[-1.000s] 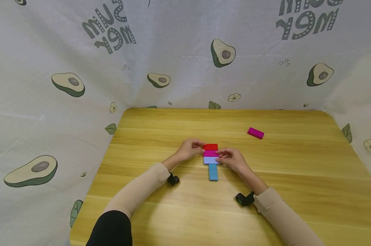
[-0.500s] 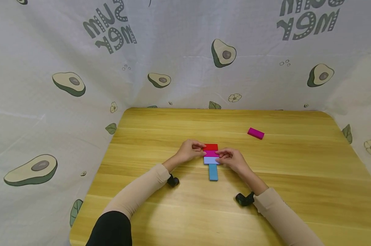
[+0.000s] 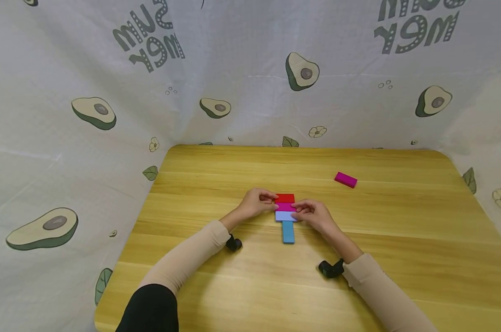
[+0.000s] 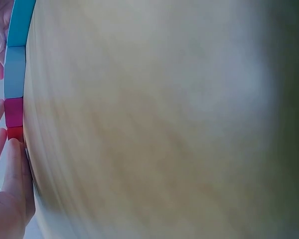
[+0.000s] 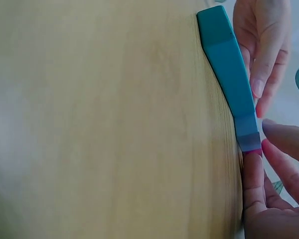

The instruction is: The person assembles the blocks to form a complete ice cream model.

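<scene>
In the head view, red, magenta and lavender blocks lie crosswise in a tight stack on the table, with a blue block lengthwise below them. My left hand touches the left ends of the red and magenta blocks with its fingertips. My right hand is at the other side, fingertips at the right ends of the magenta and lavender blocks. Low in the right wrist view, an extended finger of the right hand meets the magenta end. Neither hand lifts a block.
A second magenta block lies apart, toward the back right of the wooden table. A white avocado-print cloth hangs behind the table and drapes along its sides.
</scene>
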Motion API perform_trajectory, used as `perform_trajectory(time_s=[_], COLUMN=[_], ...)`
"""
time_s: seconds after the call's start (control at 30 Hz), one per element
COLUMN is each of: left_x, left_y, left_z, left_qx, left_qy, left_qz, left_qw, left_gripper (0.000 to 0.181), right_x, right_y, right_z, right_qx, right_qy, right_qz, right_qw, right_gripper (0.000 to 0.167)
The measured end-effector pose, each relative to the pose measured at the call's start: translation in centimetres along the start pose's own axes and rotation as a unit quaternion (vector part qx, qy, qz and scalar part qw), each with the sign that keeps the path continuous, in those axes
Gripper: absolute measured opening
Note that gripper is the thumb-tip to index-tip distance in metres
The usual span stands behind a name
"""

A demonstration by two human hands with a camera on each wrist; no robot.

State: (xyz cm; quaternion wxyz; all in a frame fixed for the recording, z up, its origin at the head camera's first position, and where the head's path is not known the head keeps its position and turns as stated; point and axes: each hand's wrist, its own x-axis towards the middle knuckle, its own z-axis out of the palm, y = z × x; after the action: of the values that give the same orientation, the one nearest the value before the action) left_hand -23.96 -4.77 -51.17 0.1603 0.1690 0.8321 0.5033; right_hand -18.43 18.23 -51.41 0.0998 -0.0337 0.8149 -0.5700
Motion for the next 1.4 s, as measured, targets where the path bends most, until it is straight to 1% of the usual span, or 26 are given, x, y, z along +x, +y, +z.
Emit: perform_trajectory(time_s=[0.1,0.2,0.33,0.5,0.63,0.8,1.07,1.27,1.4], left_x=[0.0,0.0,-0.1,-0.3,-0.3,-0.1,0.0,0.0,-0.1], left_y=[0.1,0.2,0.3,0.6,0.5,0.2,0.1,0.1,0.2], left_z=[-0.1,-0.1,0.0,0.2,0.2,0.2,0.2,0.2,0.1], left_qx=[0.001,0.001,0.006,0.005,0.002,0.005,0.005,0.005,-0.001], left_qy=[0.003,0.005,0.008,0.009,0.009,0.009,0.009,0.008,0.006], left_qz=[-0.001,-0.002,-0.003,-0.007,-0.004,0.0,0.006,0.002,-0.003], left_qw=[1.0,1.0,0.9999,0.9999,1.0,0.9999,0.9999,1.0,1.0], left_gripper=[0.027,0.027,0.028,0.028,0.028,0.028,0.028,0.029,0.029], right_x=[0.0,-0.1,-0.2,-0.3,-0.1,0.2,0.7,1.1,1.1], right_y=[-0.1,-0.2,0.0,0.4,0.5,0.6,0.7,0.8,1.1], right_z=[-0.1,-0.3,-0.7,-1.4,-2.3,-3.5,-5.9,-7.6,-8.7], right_qx=[0.004,0.009,0.038,0.075,0.087,0.088,0.063,0.094,0.071], right_qy=[0.001,-0.002,-0.004,0.001,0.013,0.026,0.061,0.093,0.107], right_qz=[0.002,-0.005,-0.008,0.005,0.016,0.011,0.006,-0.013,-0.022], right_qw=[1.0,0.9999,0.9992,0.9972,0.996,0.9957,0.9962,0.9912,0.9914], right_gripper=[0.031,0.033,0.036,0.038,0.038,0.041,0.048,0.044,0.039])
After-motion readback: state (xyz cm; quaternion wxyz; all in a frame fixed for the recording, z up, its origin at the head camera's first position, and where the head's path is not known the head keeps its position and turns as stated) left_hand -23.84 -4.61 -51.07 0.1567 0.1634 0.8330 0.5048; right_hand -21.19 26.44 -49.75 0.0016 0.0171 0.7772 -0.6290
